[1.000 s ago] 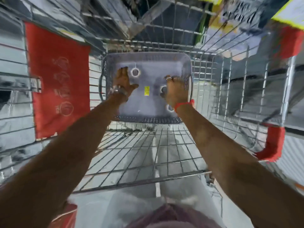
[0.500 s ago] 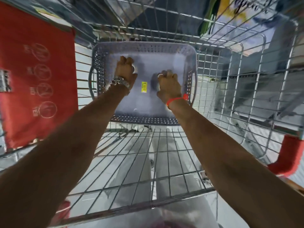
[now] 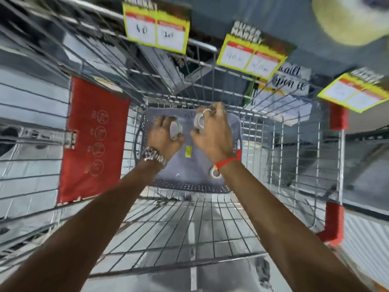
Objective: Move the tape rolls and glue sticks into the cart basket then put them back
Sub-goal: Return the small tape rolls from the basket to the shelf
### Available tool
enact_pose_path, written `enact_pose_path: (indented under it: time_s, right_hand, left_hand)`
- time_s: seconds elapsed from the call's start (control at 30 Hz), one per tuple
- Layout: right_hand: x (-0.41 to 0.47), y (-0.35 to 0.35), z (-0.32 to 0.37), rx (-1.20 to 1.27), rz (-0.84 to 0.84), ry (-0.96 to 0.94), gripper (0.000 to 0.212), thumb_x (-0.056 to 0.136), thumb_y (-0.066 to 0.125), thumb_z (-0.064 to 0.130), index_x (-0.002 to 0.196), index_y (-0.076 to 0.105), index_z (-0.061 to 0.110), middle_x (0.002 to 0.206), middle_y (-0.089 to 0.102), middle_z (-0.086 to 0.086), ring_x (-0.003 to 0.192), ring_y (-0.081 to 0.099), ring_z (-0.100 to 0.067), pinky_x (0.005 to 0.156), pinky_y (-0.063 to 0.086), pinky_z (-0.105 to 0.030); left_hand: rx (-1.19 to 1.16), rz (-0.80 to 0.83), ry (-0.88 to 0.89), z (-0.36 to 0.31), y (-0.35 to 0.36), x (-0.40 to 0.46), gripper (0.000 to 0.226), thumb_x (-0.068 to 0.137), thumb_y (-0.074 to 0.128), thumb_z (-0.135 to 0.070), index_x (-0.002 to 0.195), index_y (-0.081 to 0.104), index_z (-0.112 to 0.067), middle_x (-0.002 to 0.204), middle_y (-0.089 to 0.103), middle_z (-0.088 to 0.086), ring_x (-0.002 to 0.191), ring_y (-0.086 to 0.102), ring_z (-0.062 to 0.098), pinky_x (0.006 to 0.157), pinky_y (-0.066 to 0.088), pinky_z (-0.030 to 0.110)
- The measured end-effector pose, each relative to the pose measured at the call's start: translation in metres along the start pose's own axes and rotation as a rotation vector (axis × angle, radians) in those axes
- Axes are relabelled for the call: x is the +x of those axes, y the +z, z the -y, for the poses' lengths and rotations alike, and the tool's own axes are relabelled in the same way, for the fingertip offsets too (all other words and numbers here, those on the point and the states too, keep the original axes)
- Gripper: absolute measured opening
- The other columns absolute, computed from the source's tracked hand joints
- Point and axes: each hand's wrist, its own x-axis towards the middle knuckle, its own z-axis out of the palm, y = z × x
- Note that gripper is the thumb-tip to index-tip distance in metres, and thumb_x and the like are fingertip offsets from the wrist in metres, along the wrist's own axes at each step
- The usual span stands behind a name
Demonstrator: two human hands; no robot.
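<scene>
tape rolls are what i have in hand: my left hand (image 3: 166, 134) is curled shut around one pale tape roll (image 3: 175, 130), and my right hand (image 3: 212, 131) is closed on a second tape roll (image 3: 199, 121), both raised just above the grey plastic basket (image 3: 229, 186) that sits at the far end of the wire cart (image 3: 294, 157). a third tape roll (image 3: 214, 172) lies on the basket floor, partly hidden under my right wrist. i see no glue sticks; the picture is blurred, so i cannot say whether any are there.

i judge this to be the putting-back half: the rolls are coming out of the basket. the next move calls for lifting both hands straight up past the cart's top rim, then reaching forward to the shelf where the yellow price tags (image 3: 155, 26) hang.

room is tight: wire walls close on both sides and the front, the red panel (image 3: 94, 140) at the left, red corner guards (image 3: 334, 220) at the right. upward is the only open way.
</scene>
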Motion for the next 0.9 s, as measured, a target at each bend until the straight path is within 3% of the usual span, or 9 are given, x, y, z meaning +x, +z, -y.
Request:
enact_pose_path:
  time_s: [0.07, 0.2, 0.27, 0.37, 0.5, 0.63, 0.77, 0.9]
  right_hand:
    - [0.002, -0.029, 0.021, 0.053, -0.117, -0.048, 0.036, 0.072, 0.071, 0.016, 0.106, 0.062, 0.005, 0.122, 0.046, -0.016, 0.110, 0.051, -0.032, 0.084, 0.056, -0.035]
    - [0.016, -0.098, 0.070, 0.240, -0.377, -0.173, 0.042, 0.063, 0.073, 0.019, 0.101, 0.065, 0.002, 0.114, 0.053, -0.021, 0.105, 0.055, -0.038, 0.091, 0.049, -0.036]
    - [0.032, -0.122, 0.087, 0.288, -0.475, -0.207, 0.045, 0.062, 0.072, 0.016, 0.104, 0.064, 0.004, 0.110, 0.055, -0.019, 0.100, 0.058, -0.037, 0.090, 0.049, -0.036]
    - [0.062, -0.149, 0.106, 0.299, -0.498, -0.247, 0.049, 0.066, 0.070, 0.012, 0.113, 0.061, 0.004, 0.113, 0.056, -0.019, 0.104, 0.057, -0.038, 0.096, 0.047, -0.039]
    - [0.102, -0.162, 0.118, 0.177, -0.409, -0.149, 0.046, 0.077, 0.066, 0.013, 0.120, 0.057, 0.003, 0.122, 0.056, -0.021, 0.115, 0.052, -0.037, 0.101, 0.039, -0.037]
    - [0.124, -0.153, 0.116, 0.138, -0.279, -0.111, 0.052, 0.081, 0.064, 0.011, 0.130, 0.047, 0.005, 0.129, 0.052, -0.019, 0.122, 0.047, -0.034, 0.104, 0.039, -0.036]
    - [0.129, -0.146, 0.107, 0.073, -0.193, -0.130, 0.045, 0.086, 0.063, 0.018, 0.128, 0.049, 0.008, 0.130, 0.052, -0.016, 0.122, 0.048, -0.033, 0.102, 0.041, -0.037]
    - [0.109, -0.145, 0.100, 0.207, -0.328, -0.172, 0.043, 0.083, 0.066, 0.017, 0.124, 0.055, 0.007, 0.128, 0.056, -0.015, 0.118, 0.053, -0.030, 0.101, 0.037, -0.031]
  left_hand:
    - [-0.084, -0.141, 0.056, -0.013, -0.030, 0.005, 0.046, 0.062, 0.048, -0.031, 0.087, 0.062, 0.004, 0.086, 0.063, 0.025, 0.083, 0.059, 0.034, 0.062, 0.052, 0.034]
    - [-0.293, -0.522, 0.085, -0.055, -0.120, 0.020, 0.047, 0.065, 0.054, -0.028, 0.099, 0.063, 0.004, 0.097, 0.060, 0.027, 0.092, 0.048, 0.020, 0.077, 0.041, 0.024]
    - [-0.359, -0.602, 0.131, -0.074, -0.154, 0.031, 0.048, 0.066, 0.056, -0.026, 0.104, 0.062, 0.003, 0.103, 0.059, 0.027, 0.098, 0.050, 0.020, 0.083, 0.042, 0.022]
    - [-0.380, -0.608, 0.198, -0.095, -0.193, 0.060, 0.050, 0.070, 0.059, -0.022, 0.114, 0.057, 0.000, 0.112, 0.059, 0.023, 0.105, 0.051, 0.021, 0.093, 0.037, 0.015]
    - [-0.358, -0.464, 0.111, -0.104, -0.215, 0.111, 0.065, 0.071, 0.067, -0.010, 0.131, 0.041, -0.002, 0.120, 0.060, 0.022, 0.110, 0.058, 0.032, 0.095, 0.040, 0.032]
    - [-0.179, -0.362, -0.069, -0.094, -0.211, 0.141, 0.076, 0.076, 0.067, -0.016, 0.140, 0.025, -0.012, 0.114, 0.066, 0.021, 0.104, 0.061, 0.039, 0.097, 0.044, 0.044]
    - [-0.091, -0.366, -0.062, -0.083, -0.197, 0.148, 0.072, 0.078, 0.065, -0.020, 0.139, 0.026, -0.014, 0.119, 0.066, 0.010, 0.113, 0.059, 0.030, 0.117, 0.018, 0.051]
    - [-0.155, -0.498, 0.034, -0.083, -0.192, 0.123, 0.058, 0.082, 0.061, -0.021, 0.135, 0.037, -0.012, 0.137, 0.051, 0.007, 0.130, 0.045, 0.021, 0.115, 0.001, 0.057]
